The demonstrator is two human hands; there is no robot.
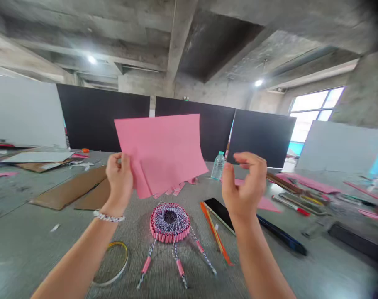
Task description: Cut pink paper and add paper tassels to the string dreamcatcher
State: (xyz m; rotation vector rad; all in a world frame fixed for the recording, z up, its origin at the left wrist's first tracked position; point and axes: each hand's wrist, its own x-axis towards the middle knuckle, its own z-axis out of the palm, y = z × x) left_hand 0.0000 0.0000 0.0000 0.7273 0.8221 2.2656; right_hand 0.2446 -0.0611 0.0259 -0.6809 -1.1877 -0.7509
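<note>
One pink paper sheet [160, 153] is held up above the surface [27, 253], its left edge pinched in the closed left hand [120, 182]. The right hand [245, 187], half open with curled fingers, holds nothing, just off the sheet's right edge. Below, between the forearms, lies one round woven paper coil [170, 222] trailing three strands [179, 265]; one phone [218, 214] sits just right of it, one water bottle [218, 166] beyond.
</note>
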